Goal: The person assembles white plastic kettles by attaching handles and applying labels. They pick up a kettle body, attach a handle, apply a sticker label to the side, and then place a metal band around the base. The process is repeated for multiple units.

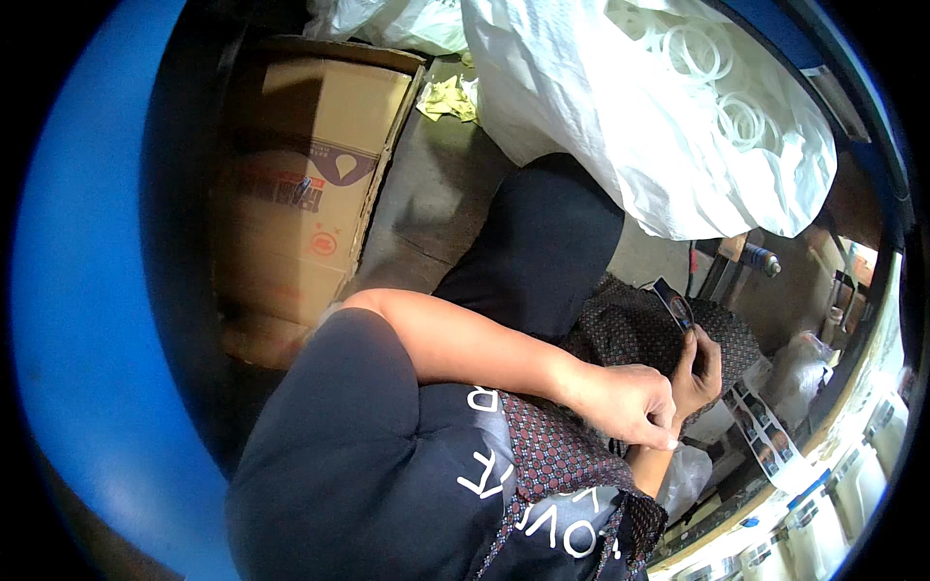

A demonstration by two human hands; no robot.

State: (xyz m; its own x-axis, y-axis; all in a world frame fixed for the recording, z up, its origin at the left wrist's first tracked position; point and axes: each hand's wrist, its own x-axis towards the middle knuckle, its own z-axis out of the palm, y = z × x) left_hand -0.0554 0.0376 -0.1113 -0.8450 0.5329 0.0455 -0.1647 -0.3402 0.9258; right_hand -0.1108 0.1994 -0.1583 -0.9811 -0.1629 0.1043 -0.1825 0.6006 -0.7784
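My left hand (pixel 632 405) is curled closed beside my right wrist, its fingertips turned down and inward. Whatever it may hold is hidden by the fingers. Just beyond it, my right hand (pixel 699 372) pinches a small dark flat piece (pixel 675 305) with a pale edge between thumb and fingers. The piece is tilted and too small to name for certain. Below it, a dark patterned apron (pixel 620 324) lies over my lap.
A large white sack (pixel 572 97) holding several translucent rings (pixel 697 50) stands ahead. A cardboard box (pixel 281 223) is at the left, with yellow scraps (pixel 449 100) on the floor past it. On the right are a printed sheet (pixel 765 436), a clear plastic bag (pixel 799 373) and a workbench edge (pixel 823 436).
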